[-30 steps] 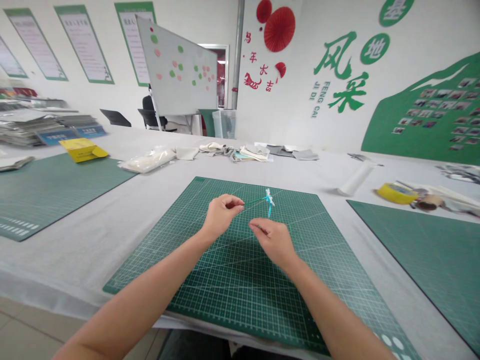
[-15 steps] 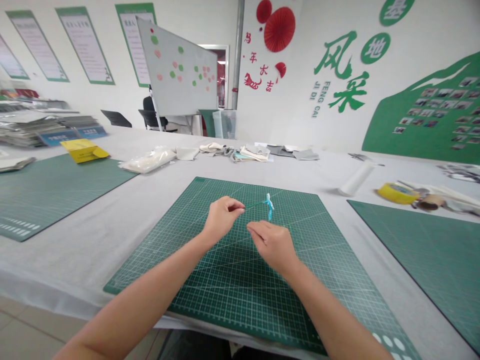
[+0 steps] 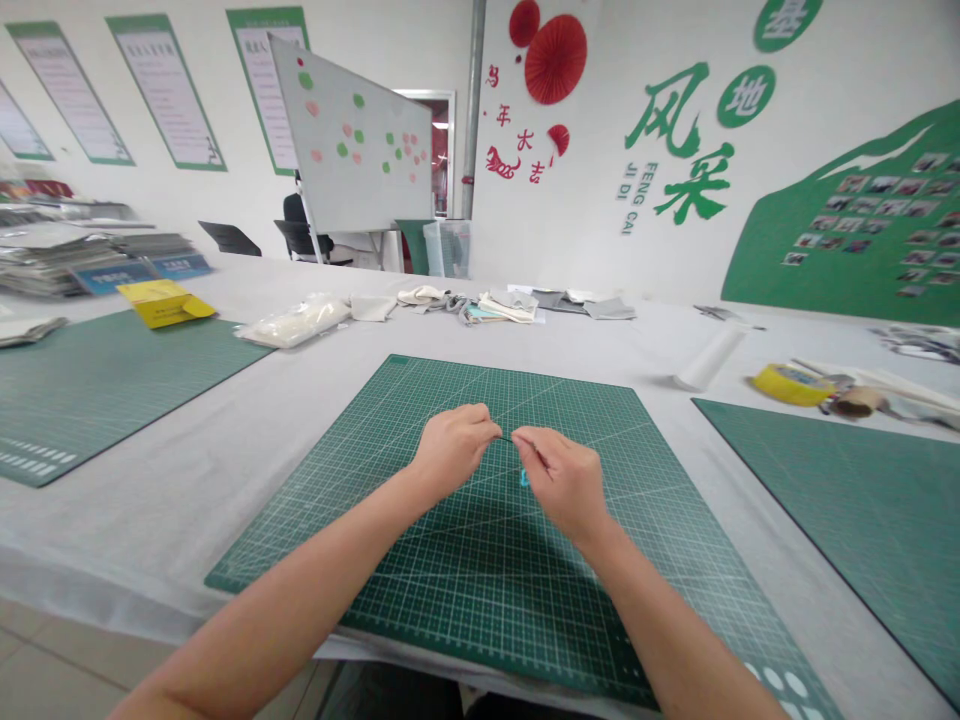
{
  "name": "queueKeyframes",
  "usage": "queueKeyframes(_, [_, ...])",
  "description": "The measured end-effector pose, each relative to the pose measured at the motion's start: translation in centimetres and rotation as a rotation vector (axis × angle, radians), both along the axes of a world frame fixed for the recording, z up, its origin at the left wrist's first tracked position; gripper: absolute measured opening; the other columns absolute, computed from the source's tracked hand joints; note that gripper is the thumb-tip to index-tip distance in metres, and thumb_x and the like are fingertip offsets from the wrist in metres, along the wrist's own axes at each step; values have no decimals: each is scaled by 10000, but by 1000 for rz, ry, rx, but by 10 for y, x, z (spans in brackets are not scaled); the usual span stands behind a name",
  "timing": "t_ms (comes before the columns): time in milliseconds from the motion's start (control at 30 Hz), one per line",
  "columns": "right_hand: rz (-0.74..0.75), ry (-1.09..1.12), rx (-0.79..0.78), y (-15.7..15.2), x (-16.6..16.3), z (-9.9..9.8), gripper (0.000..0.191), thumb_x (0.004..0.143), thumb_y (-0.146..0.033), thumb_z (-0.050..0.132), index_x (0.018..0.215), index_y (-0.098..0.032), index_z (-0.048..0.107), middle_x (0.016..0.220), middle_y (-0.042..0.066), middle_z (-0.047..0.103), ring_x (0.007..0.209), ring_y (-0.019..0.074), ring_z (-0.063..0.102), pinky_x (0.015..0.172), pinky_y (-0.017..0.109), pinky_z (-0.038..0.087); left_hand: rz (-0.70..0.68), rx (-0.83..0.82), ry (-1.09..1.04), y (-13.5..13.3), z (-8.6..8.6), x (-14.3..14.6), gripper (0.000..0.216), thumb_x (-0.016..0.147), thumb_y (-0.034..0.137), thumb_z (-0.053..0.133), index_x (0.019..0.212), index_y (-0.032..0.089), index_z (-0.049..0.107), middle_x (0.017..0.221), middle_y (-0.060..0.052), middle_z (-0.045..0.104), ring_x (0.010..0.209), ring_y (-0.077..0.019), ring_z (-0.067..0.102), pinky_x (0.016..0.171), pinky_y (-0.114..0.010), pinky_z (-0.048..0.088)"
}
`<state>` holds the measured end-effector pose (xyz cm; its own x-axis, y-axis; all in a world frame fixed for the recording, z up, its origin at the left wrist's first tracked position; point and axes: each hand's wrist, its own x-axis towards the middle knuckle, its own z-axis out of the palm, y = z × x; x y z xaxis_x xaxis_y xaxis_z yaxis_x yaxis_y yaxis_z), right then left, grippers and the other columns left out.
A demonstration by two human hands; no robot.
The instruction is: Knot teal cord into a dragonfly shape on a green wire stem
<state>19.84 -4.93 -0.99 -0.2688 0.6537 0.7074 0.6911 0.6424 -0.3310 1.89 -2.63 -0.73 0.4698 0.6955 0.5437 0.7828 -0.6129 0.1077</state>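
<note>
Over the middle of a green cutting mat [image 3: 420,590], my left hand [image 3: 456,447] pinches one end of a thin dark green stem [image 3: 506,438]. My right hand [image 3: 562,480] has its thumb and fingertips closed on the same stem, a short gap away from the left fingertips. Just below the right fingers shows a small light-blue piece [image 3: 524,478]; most of it is hidden behind that hand, so its full shape cannot be made out.
Further cutting mats lie left [image 3: 112,390] and right [image 3: 847,500]. Along the table's far side are a plastic-wrapped pack [image 3: 296,320] and fabric scraps [image 3: 510,305]. A yellow folded card [image 3: 165,302] is at left, a yellow tape roll [image 3: 793,384] at right.
My right hand has moved up and closed on the stem beside my left hand. The blue and white end, in plain view before, has dropped and is now mostly hidden behind my right hand.
</note>
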Motion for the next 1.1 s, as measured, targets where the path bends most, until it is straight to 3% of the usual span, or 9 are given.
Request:
queueKeyframes(200, [-20,98,-45,6,6,2,213,909,-265,462,908,-216,669,900,24,716,805,156,654,720,260,460,-89,57,77,1,2,-2,253,894,169,442,886,220,690,776,-27,630,754,-161,548,666,-282,389])
queueKeyframes(333, [-41,170,-147,14,13,6,233,891,-328,483,860,-218,686,714,2,669,620,134,582,606,253,420,-172,29,42,1,5,-2,255,903,177,437,894,216,688,822,-27,659,784,-162,558,696,-285,403])
queueKeyframes(433, [-39,231,-302,24,22,7,226,836,-370,551,798,-207,704,486,-44,482,462,107,413,493,249,323,-245,-36,-25,1,7,-2,245,908,191,448,904,217,692,877,-20,677,837,-159,574,729,-278,418])
queueKeyframes(500, [14,309,-435,30,27,6,222,787,-389,603,757,-193,703,449,-62,385,446,96,337,470,247,272,-285,-94,-60,0,8,-2,238,902,185,462,894,220,698,891,-18,681,858,-155,579,748,-272,426])
queueKeyframes(633, [143,554,-739,38,30,2,264,699,-430,677,748,-171,675,455,-78,360,418,66,240,418,232,181,-351,-236,-159,-3,12,-1,214,875,167,504,873,221,710,893,-24,674,878,-152,588,770,-269,443])
queueKeyframes(767, [202,706,-962,37,28,0,303,645,-441,720,756,-168,651,437,-93,342,385,46,190,387,226,91,-425,-430,-397,-4,17,-1,145,835,176,572,838,199,716,850,-27,652,798,-134,602,741,-258,460])
queueKeyframes(967, [213,676,-911,34,19,-2,286,628,-422,726,733,-159,680,524,-45,484,444,65,308,440,237,219,-329,-526,-713,5,15,-2,41,743,200,682,763,173,706,768,-19,619,715,-123,562,657,-250,427])
queueKeyframes(1100, [171,591,-833,34,12,-8,243,646,-406,706,701,-171,678,506,-46,462,497,99,370,504,255,281,-199,-535,-858,12,8,-4,63,718,224,694,750,170,696,749,-15,614,687,-120,535,639,-254,415])
